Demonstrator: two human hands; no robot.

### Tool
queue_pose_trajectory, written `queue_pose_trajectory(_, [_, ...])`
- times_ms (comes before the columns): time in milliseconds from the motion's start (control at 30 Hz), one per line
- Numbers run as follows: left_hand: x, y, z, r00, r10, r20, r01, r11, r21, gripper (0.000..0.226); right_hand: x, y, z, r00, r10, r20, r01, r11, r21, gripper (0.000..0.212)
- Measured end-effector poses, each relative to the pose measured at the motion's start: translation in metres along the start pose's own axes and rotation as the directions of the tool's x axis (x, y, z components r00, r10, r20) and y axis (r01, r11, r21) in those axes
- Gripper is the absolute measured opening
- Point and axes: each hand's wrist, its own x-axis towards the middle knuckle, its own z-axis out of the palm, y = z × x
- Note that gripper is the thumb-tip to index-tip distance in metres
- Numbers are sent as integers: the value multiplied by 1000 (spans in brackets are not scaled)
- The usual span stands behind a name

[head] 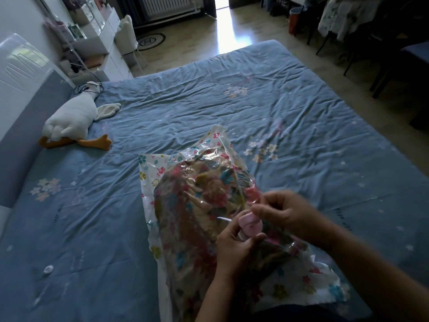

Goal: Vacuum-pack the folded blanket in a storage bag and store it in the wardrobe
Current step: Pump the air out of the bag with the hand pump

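Observation:
A clear storage bag printed with small flowers lies on the blue bed sheet in front of me. Inside it shows a folded, patterned blanket. A small pink pump stands on the bag near its right side. My left hand grips the pump's lower part from below. My right hand pinches its top with curled fingers. The valve under the pump is hidden by my hands.
A small round white cap lies on the sheet at the lower left. A white plush goose rests by the headboard at the left. White shelves and a chair stand beyond the bed.

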Motion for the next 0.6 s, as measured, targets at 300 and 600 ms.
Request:
queue_pose_trajectory(300, [-4, -2, -3, 999, -20, 26, 20, 1000, -6, 40, -11, -30, -7, 995, -94, 40, 89, 989, 118, 38])
queue_pose_trajectory(600, [-9, -9, 5, 996, -87, 29, 87, 996, 0, 50, -12, 42, 6, 991, 131, -25, -132, 942, -310, 52])
